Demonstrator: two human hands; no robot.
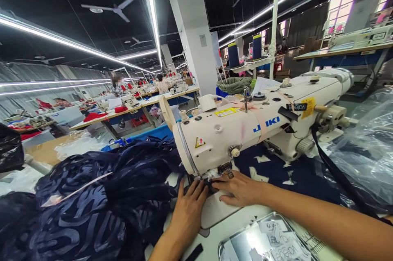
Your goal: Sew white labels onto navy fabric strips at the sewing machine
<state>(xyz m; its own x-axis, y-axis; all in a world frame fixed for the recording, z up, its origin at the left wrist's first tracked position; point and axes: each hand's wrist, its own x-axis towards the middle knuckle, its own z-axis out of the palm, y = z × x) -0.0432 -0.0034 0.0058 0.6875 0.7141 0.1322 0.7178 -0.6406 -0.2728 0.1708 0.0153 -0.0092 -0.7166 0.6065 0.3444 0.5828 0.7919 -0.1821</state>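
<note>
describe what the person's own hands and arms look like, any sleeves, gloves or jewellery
Both the left hand and the right hand are ungloved, with slender fingers. The left forearm and right forearm are bare as far as the frame shows, with no sleeve, watch or bracelet visible. No ring shows either, though some fingertips are hard to make out.

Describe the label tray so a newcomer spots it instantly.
Find the big off-white JUKI sewing machine spanning the picture's middle. Go down to the right hand under its left end; the tray lies below that hand in the picture, at the bottom edge. It's silvery with rounded corners, holding white, black-printed labels, unlike the plain pale work surface beside it.
</note>
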